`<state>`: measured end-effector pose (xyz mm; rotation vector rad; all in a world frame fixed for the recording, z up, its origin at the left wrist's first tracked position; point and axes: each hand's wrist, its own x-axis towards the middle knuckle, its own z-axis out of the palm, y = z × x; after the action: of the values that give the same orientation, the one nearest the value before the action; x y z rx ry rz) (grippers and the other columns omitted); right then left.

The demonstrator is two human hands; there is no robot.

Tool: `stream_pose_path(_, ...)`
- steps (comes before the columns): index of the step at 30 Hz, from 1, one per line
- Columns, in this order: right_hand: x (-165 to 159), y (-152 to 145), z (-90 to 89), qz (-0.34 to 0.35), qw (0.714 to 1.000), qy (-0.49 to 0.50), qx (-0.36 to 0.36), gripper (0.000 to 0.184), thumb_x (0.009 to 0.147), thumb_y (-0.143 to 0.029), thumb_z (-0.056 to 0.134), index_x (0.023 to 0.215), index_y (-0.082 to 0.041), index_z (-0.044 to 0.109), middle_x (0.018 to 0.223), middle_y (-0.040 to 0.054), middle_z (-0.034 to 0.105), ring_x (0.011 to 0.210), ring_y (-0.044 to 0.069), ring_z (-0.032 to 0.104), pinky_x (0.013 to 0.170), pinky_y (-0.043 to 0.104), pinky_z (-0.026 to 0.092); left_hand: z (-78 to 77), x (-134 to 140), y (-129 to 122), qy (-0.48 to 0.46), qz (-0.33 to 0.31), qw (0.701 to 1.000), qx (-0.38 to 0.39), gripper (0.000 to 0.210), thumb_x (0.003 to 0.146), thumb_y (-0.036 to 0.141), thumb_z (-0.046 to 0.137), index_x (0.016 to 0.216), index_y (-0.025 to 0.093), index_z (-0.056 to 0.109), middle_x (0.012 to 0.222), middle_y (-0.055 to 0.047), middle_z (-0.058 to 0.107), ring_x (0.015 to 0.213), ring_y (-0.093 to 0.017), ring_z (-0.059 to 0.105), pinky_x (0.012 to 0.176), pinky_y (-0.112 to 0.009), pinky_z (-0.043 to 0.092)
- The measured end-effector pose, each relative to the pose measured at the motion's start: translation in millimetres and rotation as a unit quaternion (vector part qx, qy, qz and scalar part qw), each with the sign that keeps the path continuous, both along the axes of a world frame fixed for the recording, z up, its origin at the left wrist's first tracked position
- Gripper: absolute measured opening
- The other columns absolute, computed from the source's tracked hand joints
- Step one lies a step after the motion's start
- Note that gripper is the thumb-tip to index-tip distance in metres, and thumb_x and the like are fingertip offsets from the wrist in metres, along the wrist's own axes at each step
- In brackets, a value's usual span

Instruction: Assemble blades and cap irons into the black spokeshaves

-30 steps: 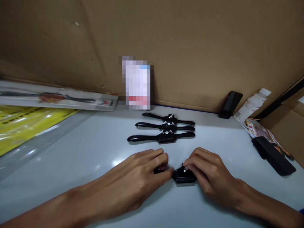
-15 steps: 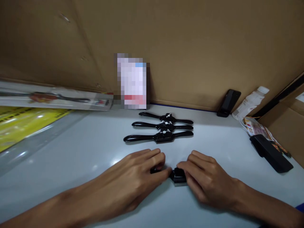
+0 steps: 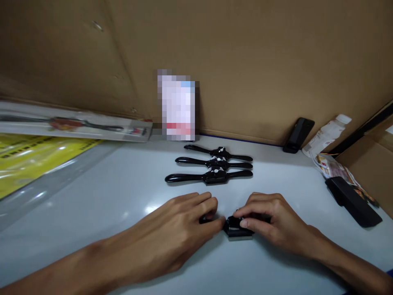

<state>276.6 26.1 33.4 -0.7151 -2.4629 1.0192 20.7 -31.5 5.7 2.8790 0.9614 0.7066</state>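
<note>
A black spokeshave (image 3: 240, 232) lies near the front of the table, its metal edge facing me. My left hand (image 3: 192, 219) is closed around its left handle, most of which the fingers hide. With thumb and fingertips, my right hand (image 3: 268, 217) pinches the top of its middle body; the small part under the fingertips is hidden. Farther back, three more black spokeshaves lie in a row, one behind another: the nearest spokeshave (image 3: 215, 177), the middle spokeshave (image 3: 216, 164) and the rear spokeshave (image 3: 219, 153).
Behind the table (image 3: 129, 164) rises a cardboard wall (image 3: 245, 61), with a blurred-out card (image 3: 179, 108) against it. Packaged goods (image 3: 76, 125) and yellow plastic wrapping (image 3: 39, 159) lie left. At right are a black phone-like object (image 3: 299, 135), a bottle (image 3: 327, 135) and a black angular object (image 3: 353, 200).
My right hand has shifted from covering the spokeshave's body to a fingertip pinch on its top, uncovering more of the body. My left hand keeps its hold. The view has turned slightly left.
</note>
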Motion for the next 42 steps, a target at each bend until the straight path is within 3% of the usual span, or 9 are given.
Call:
stream_pose_path(5,2.0,2.8,-2.4,0.033,0.999,0.019,0.008,0.019,0.101,-0.016,0.067,0.109,-0.022,0.083,0.089,0.0060,0.076,0.084,0.017,0.068,0.077,0.030,0.055,0.7,-0.1,-0.6,0.006,0.008,1.000,0.009,0.035,0.088,-0.001,0.051,0.113,0.019,0.065,0.088,-0.004,0.060,0.073,-0.020,0.055,0.062,-0.031,0.043)
stream_pose_path(11,2.9,1.8,-0.8,0.005,0.998,0.017,0.061,0.014,0.095,-0.013,0.074,0.100,-0.022,0.084,0.107,0.0082,0.074,0.096,0.018,0.067,0.084,0.034,0.056,-0.8,0.4,-0.6,0.004,0.004,1.000,0.012,0.033,0.090,0.000,0.050,0.112,0.018,0.066,0.087,-0.004,0.059,0.072,-0.020,0.054,0.059,-0.032,0.040)
stream_pose_path(21,-3.4,-7.2,-5.8,0.005,0.975,0.046,0.219,0.025,0.106,-0.018,0.057,0.095,-0.014,0.080,0.076,0.0058,0.066,0.072,0.017,0.057,0.063,0.030,0.045,0.1,0.2,0.3,0.007,0.002,1.000,0.007,0.031,0.090,0.001,0.052,0.112,0.018,0.066,0.090,-0.005,0.060,0.074,-0.021,0.055,0.062,-0.032,0.042)
stream_pose_path(30,-8.9,-7.3,-4.2,-0.009,0.980,0.009,0.198,0.024,0.104,-0.015,0.055,0.091,-0.013,0.074,0.079,0.0054,0.066,0.072,0.017,0.057,0.067,0.029,0.045,0.0,0.9,0.4,-0.002,0.007,1.000,0.010,0.023,0.089,0.001,0.054,0.097,0.019,0.064,0.088,-0.004,0.059,0.074,-0.020,0.054,0.062,-0.032,0.040)
stream_pose_path(35,-0.4,-6.6,-0.4,0.006,0.985,-0.025,0.172,0.018,0.103,-0.015,0.060,0.100,-0.013,0.077,0.085,0.0061,0.066,0.079,0.017,0.060,0.070,0.028,0.046,1.8,0.2,-1.3,0.005,0.003,1.000,0.010,0.028,0.089,0.001,0.053,0.106,0.019,0.066,0.088,-0.004,0.059,0.073,-0.020,0.054,0.061,-0.031,0.041)
stream_pose_path(42,1.9,-6.5,-1.1,0.025,0.976,-0.025,0.214,0.030,0.107,-0.017,0.052,0.098,-0.014,0.080,0.078,0.0053,0.062,0.071,0.016,0.054,0.062,0.028,0.043,-0.7,0.2,-1.5,0.011,0.011,1.000,0.013,0.032,0.089,0.001,0.050,0.109,0.018,0.067,0.089,-0.005,0.060,0.074,-0.021,0.056,0.062,-0.033,0.045)
